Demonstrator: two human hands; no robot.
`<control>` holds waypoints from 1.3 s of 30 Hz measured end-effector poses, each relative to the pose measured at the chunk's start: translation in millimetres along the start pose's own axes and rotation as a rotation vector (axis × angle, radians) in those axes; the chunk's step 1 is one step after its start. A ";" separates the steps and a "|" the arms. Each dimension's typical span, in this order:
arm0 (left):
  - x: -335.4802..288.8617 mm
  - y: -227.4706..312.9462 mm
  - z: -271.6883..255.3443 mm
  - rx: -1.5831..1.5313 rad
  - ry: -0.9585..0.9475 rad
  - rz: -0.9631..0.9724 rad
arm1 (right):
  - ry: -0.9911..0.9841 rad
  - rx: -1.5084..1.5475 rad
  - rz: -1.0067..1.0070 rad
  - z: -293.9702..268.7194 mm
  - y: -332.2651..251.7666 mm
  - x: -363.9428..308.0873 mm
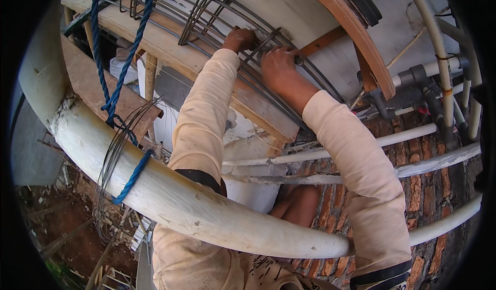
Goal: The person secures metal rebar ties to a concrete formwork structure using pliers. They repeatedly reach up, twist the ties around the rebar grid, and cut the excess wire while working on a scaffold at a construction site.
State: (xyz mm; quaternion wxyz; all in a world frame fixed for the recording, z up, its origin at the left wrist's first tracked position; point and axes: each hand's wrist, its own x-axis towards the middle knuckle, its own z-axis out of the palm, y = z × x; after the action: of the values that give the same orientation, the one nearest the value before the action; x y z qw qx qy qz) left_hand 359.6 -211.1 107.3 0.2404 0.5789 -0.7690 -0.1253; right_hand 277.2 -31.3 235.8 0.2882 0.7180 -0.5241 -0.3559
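Note:
Both my hands are at a rebar cage [202, 27] of long steel bars and bent stirrups, lying along a wooden formwork board [258, 106]. My left hand [239, 40] is closed at the bars, its fingertips partly hidden. Just right of it, my right hand [279, 66] is curled over the cage beside a stirrup. A small dark rounded end [298, 60] shows by its knuckles; what it belongs to, I cannot make out. The thick pale pole [206, 212] crosses over my left arm, while my right forearm passes in front of it.
Blue rope [135, 173] is tied round the pole, with a bundle of thin wire [114, 158] hanging beside it. Pale pipes [436, 168] cross a brick wall [426, 202] at right. A brown curved beam [356, 29] is at upper right. Rubble-strewn ground [67, 223] lies far below, left.

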 end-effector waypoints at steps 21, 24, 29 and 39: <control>-4.9 2.7 -8.4 -0.087 -0.088 0.039 | -0.394 1.747 0.170 28.9 74.9 14.8; -3.3 0.6 -7.0 -0.108 -0.081 0.049 | -0.474 1.881 0.175 44.3 75.7 5.4; -3.8 2.3 -11.6 -0.055 -0.085 0.035 | -0.403 0.878 -0.001 11.8 67.0 4.8; 1.9 -7.1 -4.1 -0.007 -0.062 0.195 | 0.242 -0.057 -0.209 30.4 30.7 -1.1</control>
State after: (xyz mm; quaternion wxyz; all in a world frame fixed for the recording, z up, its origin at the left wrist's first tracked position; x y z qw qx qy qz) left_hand 367.2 -214.7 107.9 0.2296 0.4965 -0.8283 -0.1216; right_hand 235.5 -40.2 242.6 0.3307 0.7977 -0.3979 -0.3096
